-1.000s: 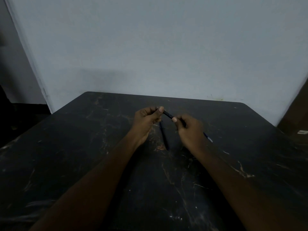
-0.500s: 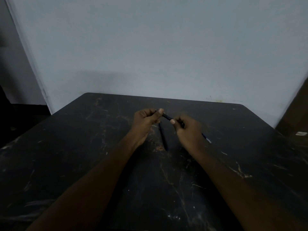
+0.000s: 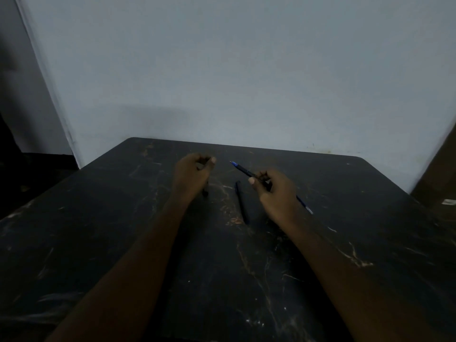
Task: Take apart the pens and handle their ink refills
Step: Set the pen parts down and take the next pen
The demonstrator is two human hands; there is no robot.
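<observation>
Partway through the first pen, with the second not yet begun.

Gripped in the right hand [image 3: 274,191]: a dark pen [image 3: 244,172], raised over the table [image 3: 98,218] with its blue tip aimed up and left, and a thin blue-and-white rod [image 3: 304,206], probably the refill's tail, jutting out behind the hand. Curled in the left hand [image 3: 195,174]: a small dark piece [image 3: 205,192], perhaps a cap or barrel section, too dim to tell which. Both hands closed round their parts, well apart, low over the table. Lying flat between them, nearer the right: a second pen [image 3: 241,203], slim, dark, seemingly whole, touched by neither. Judged as early going: one part apparently off the first pen, refill not drawn fully clear, second pen entirely left to do.
</observation>
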